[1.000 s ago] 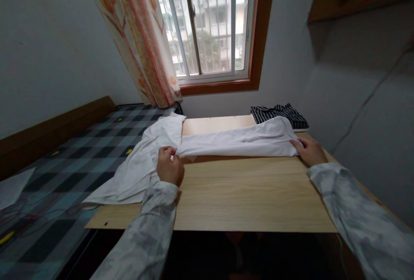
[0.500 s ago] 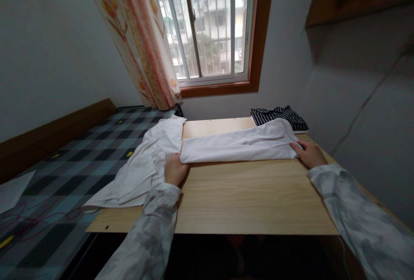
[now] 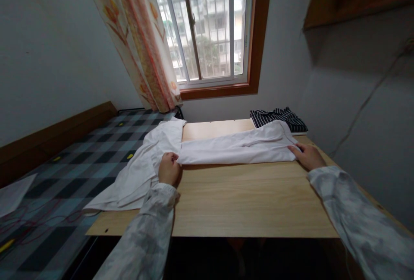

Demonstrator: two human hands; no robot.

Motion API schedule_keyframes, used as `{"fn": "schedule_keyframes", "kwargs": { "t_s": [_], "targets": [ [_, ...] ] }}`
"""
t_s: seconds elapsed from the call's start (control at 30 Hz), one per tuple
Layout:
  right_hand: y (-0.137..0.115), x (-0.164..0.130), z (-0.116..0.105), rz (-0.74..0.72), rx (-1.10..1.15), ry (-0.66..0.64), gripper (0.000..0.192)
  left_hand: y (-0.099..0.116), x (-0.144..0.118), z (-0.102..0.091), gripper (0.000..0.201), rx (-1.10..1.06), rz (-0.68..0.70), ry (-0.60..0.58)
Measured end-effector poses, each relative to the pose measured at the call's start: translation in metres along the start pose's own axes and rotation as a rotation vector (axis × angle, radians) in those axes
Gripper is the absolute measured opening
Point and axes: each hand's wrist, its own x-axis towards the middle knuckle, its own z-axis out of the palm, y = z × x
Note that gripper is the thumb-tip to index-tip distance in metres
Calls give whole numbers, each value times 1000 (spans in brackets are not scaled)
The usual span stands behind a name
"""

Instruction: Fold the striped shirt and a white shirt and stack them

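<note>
Nearest you is the bare front edge of the pale wood-grain counter (image 3: pixel 246 202), with both grey patterned sleeves reaching across it. Your left hand (image 3: pixel 168 168) is curled at the left end of the long folded band of the white cotton garment (image 3: pixel 233 147), its grip clenched on the cloth at the fold. Your right hand (image 3: pixel 307 155) lies flat, fingers spread and released, pressing the band's right end onto the counter rather than grasping it.

The garment lies across the middle of the counter. Its unfolded part spills off the left edge onto the blue and grey checked bed cover (image 3: pixel 74 159).

That overhang is likely the main risk: its weight may drag the band leftward if your flat hand lifts. A hard pull with the clenched hand could skew the crease or bunch the cloth beneath it.

Further back, a dark striped folded garment (image 3: pixel 278 117) sits just behind the band's right end; the two could tangle. Beyond hang the peach floral curtain (image 3: pixel 142 38) and the wood-framed window (image 3: pixel 210 25).
</note>
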Motion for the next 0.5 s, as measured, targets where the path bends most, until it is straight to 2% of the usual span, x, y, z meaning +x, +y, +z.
{"fn": "schedule_keyframes", "kwargs": {
  "t_s": [0.1,0.17,0.23,0.33,0.43,0.5],
  "targets": [
    [-2,-1,0,-8,38,26,53,-3,0,0,16,-194,-122,-15],
    [-4,-2,-1,0,69,34,52,-1,-1,1,19,-301,-155,-45],
    [-6,-2,-2,14,93,43,50,2,-3,2,33,-348,-167,-64],
    [-9,-3,-4,18,134,95,49,4,-7,0,46,-324,-153,-152],
    [-9,-4,-4,18,163,133,48,1,-12,-8,39,-239,-85,-283],
    [-7,-4,-3,16,131,111,47,-1,-16,-16,33,-130,-43,-321]
  ]
}}
